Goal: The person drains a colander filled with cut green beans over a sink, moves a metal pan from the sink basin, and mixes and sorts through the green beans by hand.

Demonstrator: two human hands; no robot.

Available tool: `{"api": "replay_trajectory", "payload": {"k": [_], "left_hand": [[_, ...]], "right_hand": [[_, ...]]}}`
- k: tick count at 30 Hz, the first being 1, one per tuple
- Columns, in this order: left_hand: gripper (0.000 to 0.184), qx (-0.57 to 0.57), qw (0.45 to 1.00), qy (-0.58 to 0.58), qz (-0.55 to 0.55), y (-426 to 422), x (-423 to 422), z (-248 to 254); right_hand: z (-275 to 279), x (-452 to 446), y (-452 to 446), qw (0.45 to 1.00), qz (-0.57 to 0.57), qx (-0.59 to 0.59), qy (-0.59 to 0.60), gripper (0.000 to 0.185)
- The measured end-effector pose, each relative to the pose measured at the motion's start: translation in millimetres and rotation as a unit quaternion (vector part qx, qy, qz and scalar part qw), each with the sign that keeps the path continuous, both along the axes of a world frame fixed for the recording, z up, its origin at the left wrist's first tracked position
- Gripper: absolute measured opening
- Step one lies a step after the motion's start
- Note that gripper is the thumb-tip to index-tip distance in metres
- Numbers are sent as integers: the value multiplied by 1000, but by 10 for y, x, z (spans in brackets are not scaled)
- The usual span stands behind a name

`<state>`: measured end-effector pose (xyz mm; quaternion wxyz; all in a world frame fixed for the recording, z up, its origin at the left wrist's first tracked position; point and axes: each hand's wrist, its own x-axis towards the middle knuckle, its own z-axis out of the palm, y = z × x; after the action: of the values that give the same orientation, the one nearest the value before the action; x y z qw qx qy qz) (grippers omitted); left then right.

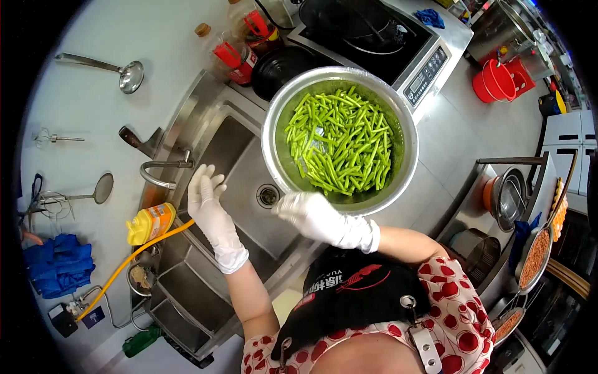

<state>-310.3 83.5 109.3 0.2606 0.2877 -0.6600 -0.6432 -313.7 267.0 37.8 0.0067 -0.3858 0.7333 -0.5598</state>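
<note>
A wide metal basin [408, 153] full of cut green beans [342, 140] rests partly over the sink's edge, beside the cooktop. A shiny clear patch shows among the beans. My left hand [208, 206], in a white glove, hovers over the sink [240, 149] near the faucet [163, 174], fingers apart and slightly curled, with nothing in them. Just at the basin's near rim is my right hand [311, 218], also gloved, with its fingers curled together. Its palm side faces away, so I cannot tell whether it holds anything.
An induction cooktop [423, 78] with a black pan [355, 25] stands beyond the basin. A yellow bottle [151, 223] and an orange hose [137, 252] lie left of the sink. Ladle [131, 76] and strainer [103, 187] hang on the wall. A red bucket [494, 83] stands on the floor.
</note>
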Motion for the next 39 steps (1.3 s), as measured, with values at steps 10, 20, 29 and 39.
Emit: {"api": "replay_trajectory", "payload": {"k": [10,20,29,39], "left_hand": [[21,-119,968,-30,-220,482,-249,-455],[22,-105,965,-54,-232,496,-152,-438],[21,-147,966,-40,-208,603,-235,-544],[52,-96,946,-34,-308,808,-398,-286]], "right_hand": [[-601,-1129,564,953,-216,213,-14,11],[-1006,-1537,321,904,-84,392,152,8],[-524,-1586,664,955,-11,46,-293,14],[47,-1388,533,802,142,-240,-528,11]]}}
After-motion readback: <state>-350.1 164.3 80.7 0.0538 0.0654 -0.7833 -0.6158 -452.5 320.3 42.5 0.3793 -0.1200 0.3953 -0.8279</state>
